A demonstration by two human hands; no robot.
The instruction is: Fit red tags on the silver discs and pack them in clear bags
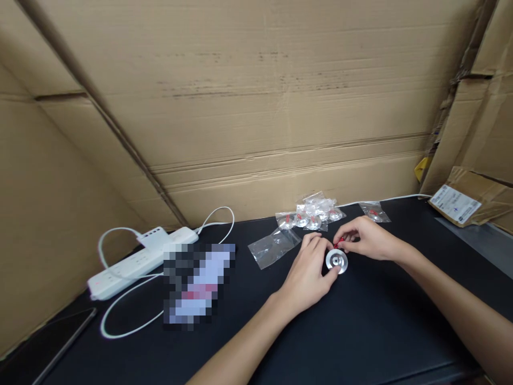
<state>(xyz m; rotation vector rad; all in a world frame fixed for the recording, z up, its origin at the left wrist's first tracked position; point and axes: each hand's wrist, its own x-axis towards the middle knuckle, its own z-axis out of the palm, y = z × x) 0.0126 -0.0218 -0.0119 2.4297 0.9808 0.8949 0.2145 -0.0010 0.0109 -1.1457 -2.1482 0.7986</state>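
A shiny round metal disc (342, 261) with a small hole at its centre lies on the black table. The thumb and fingers of my left hand (306, 272) are closed on the disc's edge from the left. Just above the disc, my right hand (363, 239) pinches a small red piece (339, 241), whose exact kind I cannot make out. Behind my hands sits a pile of clear plastic bags (316, 211) holding similar metal discs and red pieces. An empty-looking clear bag (273, 248) lies flat to the left of my left hand.
A white power strip (136, 270) with a charger and looping white cables is at the left. Beside it lies a pixelated object (198, 283). A dark flat device (52, 342) is at the near left. Another bagged disc (374, 212) and a labelled cardboard package (457, 203) are at the right. Cardboard walls (272, 107) enclose the table.
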